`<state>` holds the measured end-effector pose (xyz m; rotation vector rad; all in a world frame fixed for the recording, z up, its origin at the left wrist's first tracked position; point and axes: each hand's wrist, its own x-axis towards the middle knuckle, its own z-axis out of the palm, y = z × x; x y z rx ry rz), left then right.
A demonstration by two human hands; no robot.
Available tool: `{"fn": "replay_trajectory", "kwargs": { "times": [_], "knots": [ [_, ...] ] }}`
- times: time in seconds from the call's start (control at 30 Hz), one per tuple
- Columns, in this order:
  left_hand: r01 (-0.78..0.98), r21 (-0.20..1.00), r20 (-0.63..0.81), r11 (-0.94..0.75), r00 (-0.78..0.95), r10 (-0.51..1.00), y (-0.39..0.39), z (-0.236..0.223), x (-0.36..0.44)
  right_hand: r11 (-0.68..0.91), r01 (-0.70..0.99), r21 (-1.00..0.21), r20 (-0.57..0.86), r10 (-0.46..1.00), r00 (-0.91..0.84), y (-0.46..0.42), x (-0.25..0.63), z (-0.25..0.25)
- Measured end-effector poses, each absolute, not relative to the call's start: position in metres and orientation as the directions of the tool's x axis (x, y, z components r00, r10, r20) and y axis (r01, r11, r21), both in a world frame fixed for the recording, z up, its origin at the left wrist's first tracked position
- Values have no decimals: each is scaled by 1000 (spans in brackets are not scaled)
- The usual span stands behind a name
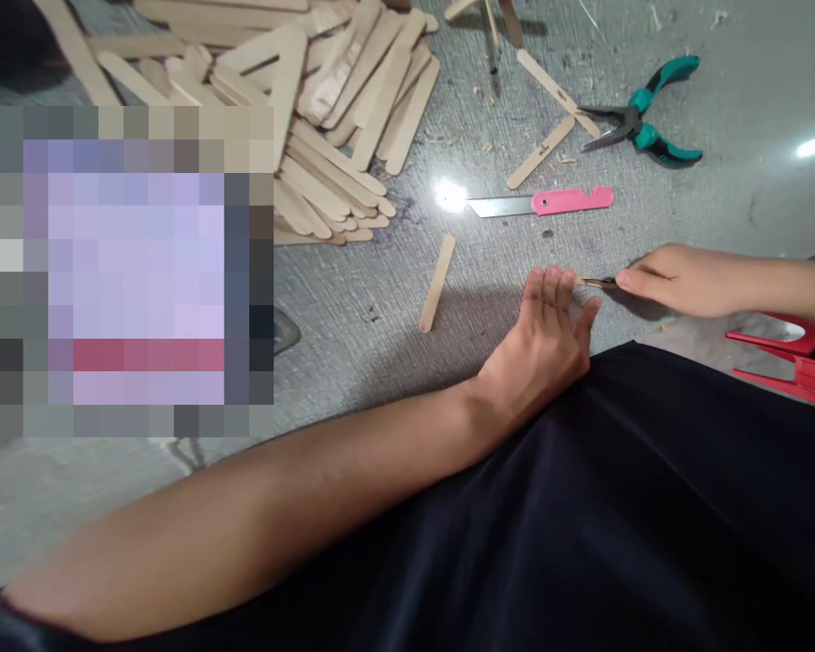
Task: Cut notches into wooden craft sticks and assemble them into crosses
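Near the middle right, my left hand (547, 326) presses down with its fingers together, thumb apart. The pale tip of a wooden craft stick (578, 279) shows beyond its fingertips; the rest is hidden under the hand. My right hand (672, 276) is closed around a slim, dark-and-metal tool (599, 282), whose kind is too small to make out. The tool's end meets the stick's tip. Above the hands lies a pink-handled folding knife (574, 200) with its blade out. To the left is a short loose craft stick (438, 284).
A large pile of craft sticks (353, 100) lies at the top left. Teal-handled pliers (635, 119) rest at the upper right, their jaws touching slotted sticks (543, 152). A red plastic object (811, 371) is at the right edge. Wood shavings dot the grey surface (394, 362).
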<state>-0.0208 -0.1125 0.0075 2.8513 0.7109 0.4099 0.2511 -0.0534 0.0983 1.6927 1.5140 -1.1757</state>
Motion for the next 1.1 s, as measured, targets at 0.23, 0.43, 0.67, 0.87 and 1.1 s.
{"fn": "replay_trajectory", "kwargs": {
  "times": [0.23,0.43,0.67,0.87,1.1],
  "knots": [
    [440,228,216,-869,847,485,-113,8,-21,-234,961,-146,-903,429,-33,-58,249,104],
    [451,312,173,-836,838,517,-115,5,-21,-243,963,-113,-909,416,-2,-58,236,108],
    [442,327,167,-835,843,512,-115,4,-22,-230,972,-52,-921,387,43,-53,229,110],
    [443,259,226,-858,836,500,-115,3,-21,-215,976,-41,-923,382,45,-51,226,112],
    [438,302,189,-847,843,504,-113,6,-22,-189,982,2,-929,363,72,-49,219,114]
  ]
}}
